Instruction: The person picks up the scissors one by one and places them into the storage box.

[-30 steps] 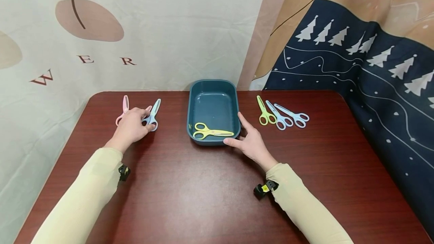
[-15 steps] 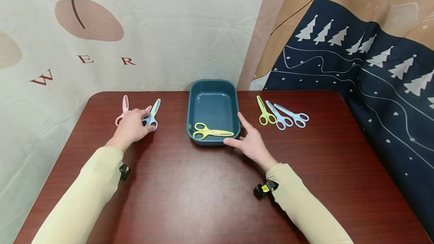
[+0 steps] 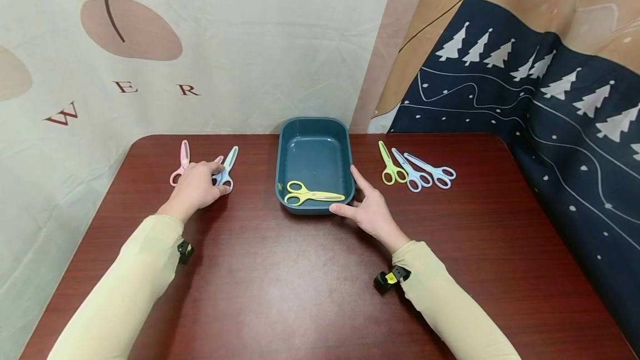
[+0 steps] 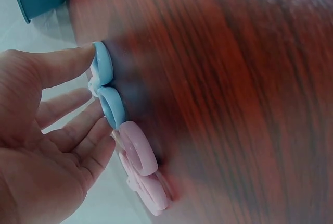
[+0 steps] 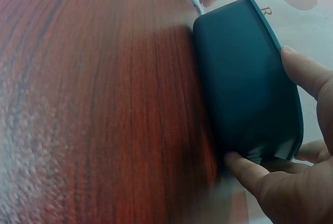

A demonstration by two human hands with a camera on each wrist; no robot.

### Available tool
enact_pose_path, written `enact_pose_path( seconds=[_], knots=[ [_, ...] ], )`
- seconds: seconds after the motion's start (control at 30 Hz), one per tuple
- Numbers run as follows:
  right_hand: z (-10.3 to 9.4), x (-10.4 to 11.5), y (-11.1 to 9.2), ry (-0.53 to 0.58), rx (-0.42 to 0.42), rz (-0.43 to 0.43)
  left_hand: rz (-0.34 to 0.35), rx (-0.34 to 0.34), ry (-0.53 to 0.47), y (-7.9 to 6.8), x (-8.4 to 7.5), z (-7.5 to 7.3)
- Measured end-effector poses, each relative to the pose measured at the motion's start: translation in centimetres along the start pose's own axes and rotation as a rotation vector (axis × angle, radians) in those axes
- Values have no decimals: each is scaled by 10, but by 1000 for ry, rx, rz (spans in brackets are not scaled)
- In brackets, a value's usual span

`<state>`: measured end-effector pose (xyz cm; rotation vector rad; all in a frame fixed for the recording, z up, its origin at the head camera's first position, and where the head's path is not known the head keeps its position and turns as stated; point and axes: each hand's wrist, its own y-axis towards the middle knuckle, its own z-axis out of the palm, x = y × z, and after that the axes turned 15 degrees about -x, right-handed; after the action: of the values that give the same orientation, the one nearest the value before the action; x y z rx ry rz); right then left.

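My left hand (image 3: 196, 186) is at the left of the table, pinching a handle ring of the light blue scissors (image 3: 230, 161), thumb on one side and fingers on the other. Beside it, pink scissors (image 3: 185, 151) lie partly hidden behind the hand; their pink handle rings (image 4: 138, 148) show in the left wrist view. Another pink tip (image 3: 219, 159) peeks out by the blue scissors. My right hand (image 3: 371, 211) holds the near right corner of the dark teal bin (image 3: 284, 154), thumb and fingers around it. Yellow scissors (image 3: 315, 195) lie inside, along its near end.
Right of the bin, green scissors (image 3: 391, 165) and two blue scissors (image 3: 413, 172) lie fanned out on the reddish-brown table (image 3: 300, 282). A pale curtain (image 3: 250, 43) and a dark blue tree-print cloth (image 3: 525, 93) hang behind the table.
My left hand and the light blue scissors have shifted very slightly to the right. My right hand, the bin and the other scissors stay where they were.
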<state>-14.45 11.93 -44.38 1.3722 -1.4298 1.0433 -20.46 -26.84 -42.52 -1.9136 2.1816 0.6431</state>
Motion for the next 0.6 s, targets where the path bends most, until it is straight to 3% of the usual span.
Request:
enact_pose_path(
  seconds=[0.33,0.6],
  knots=[
    [0,0,0,-2,1,-6,-3,9,-44,0,-4,2],
    [0,-1,0,1,1,-7,-4,-25,-69,-1,-6,4]
  ],
)
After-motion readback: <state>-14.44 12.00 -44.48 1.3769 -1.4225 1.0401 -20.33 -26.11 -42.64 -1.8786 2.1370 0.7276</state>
